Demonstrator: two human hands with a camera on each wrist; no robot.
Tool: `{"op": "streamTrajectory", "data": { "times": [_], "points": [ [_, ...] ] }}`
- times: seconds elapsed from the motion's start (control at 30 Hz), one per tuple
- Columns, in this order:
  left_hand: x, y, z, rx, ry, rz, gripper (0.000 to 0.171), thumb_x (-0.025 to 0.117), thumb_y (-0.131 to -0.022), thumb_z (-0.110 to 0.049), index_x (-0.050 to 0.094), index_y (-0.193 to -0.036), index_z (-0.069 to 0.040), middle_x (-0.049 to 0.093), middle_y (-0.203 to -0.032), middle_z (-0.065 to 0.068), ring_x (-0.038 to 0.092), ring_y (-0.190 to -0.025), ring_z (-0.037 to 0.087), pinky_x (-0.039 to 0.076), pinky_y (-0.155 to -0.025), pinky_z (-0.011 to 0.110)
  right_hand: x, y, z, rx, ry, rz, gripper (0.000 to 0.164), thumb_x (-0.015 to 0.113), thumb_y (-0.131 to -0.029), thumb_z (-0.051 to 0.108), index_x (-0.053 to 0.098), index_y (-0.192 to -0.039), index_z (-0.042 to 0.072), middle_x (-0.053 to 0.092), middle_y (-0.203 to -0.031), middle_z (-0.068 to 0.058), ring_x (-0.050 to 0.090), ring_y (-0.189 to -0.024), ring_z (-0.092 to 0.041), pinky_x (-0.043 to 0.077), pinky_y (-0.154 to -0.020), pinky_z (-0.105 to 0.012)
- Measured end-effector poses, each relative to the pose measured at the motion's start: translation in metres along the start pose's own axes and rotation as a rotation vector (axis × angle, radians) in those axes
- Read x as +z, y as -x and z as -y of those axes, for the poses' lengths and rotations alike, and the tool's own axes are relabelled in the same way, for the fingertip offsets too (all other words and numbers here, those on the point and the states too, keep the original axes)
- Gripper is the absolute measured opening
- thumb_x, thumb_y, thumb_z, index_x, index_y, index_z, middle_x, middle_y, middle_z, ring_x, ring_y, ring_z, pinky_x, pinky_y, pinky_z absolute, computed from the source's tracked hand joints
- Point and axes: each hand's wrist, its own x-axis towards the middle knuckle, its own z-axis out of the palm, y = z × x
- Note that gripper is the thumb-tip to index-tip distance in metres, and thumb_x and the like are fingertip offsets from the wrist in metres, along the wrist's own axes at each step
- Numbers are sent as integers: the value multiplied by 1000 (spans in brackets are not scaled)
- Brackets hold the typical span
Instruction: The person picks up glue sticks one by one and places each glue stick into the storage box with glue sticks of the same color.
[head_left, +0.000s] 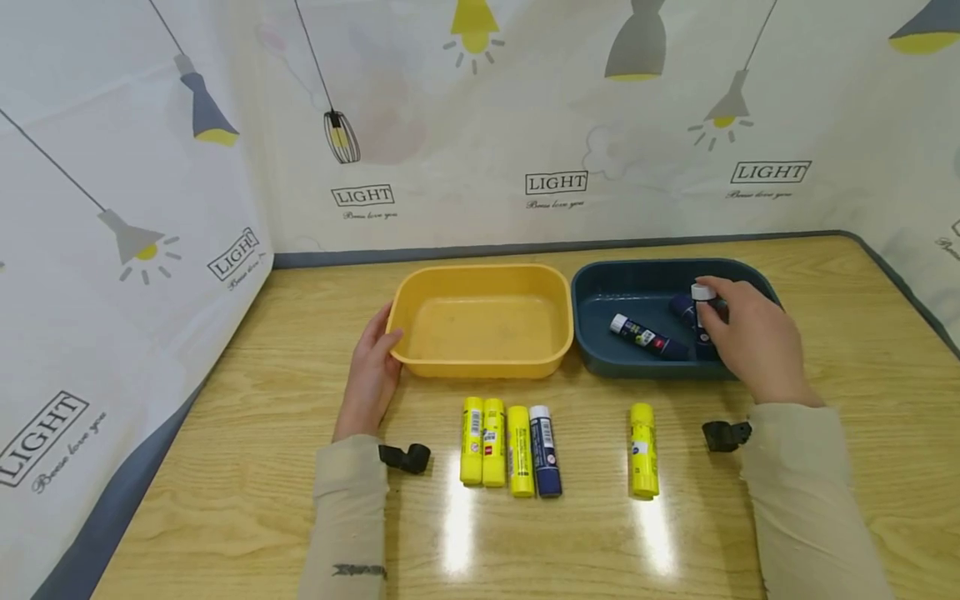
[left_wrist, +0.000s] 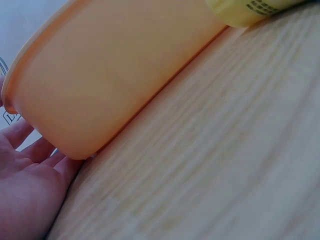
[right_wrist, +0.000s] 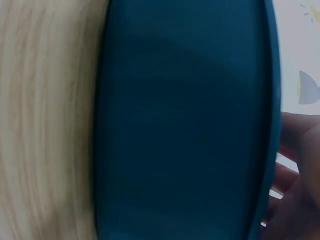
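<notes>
In the head view my right hand [head_left: 761, 337] pinches a dark blue glue stick [head_left: 702, 321] near its white end, holding it upright inside the dark blue tray [head_left: 600, 364]. Another blue glue stick [head_left: 648, 337] lies slanted in that tray, and a further dark one [head_left: 681, 307] is partly hidden behind the held stick. My left hand [head_left: 371, 375] holds the yellow tray [head_left: 480, 367] at its left side, thumb at the rim. The left wrist view shows its fingers [left_wrist: 42, 150] against the tray's corner. From the right wrist, the tray wall [right_wrist: 185, 120] hides the held stick.
In front of the yellow tray, three yellow glue sticks [head_left: 493, 442] and one blue glue stick [head_left: 546, 450] lie side by side on the wooden table [head_left: 247, 475]. A single yellow glue stick [head_left: 642, 450] lies farther right. A lamp-printed cloth [head_left: 465, 150] hangs behind the table.
</notes>
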Motion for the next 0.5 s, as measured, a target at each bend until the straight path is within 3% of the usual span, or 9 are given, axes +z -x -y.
{"op": "streamTrajectory", "data": {
  "times": [0.27, 0.5],
  "points": [
    [1, 0, -1, 8, 6, 14, 46, 41, -93, -2, 33, -138, -11, 29, -141, 5, 28, -128, 26, 24, -103, 40, 7, 0, -3, 0, -15, 40, 38, 56, -88, 19, 52, -124, 8, 55, -104, -22, 50, -67, -29, 38, -53, -43],
    [1, 1, -1, 3, 1, 12, 46, 40, -93, -2, 33, -138, -11, 29, -141, 4, 28, -128, 27, 23, -104, 41, 17, -1, -3, 53, -4, 99, 39, 59, -86, 21, 53, -123, 9, 57, -102, -19, 53, -76, -31, 41, -62, -48]
  ]
}}
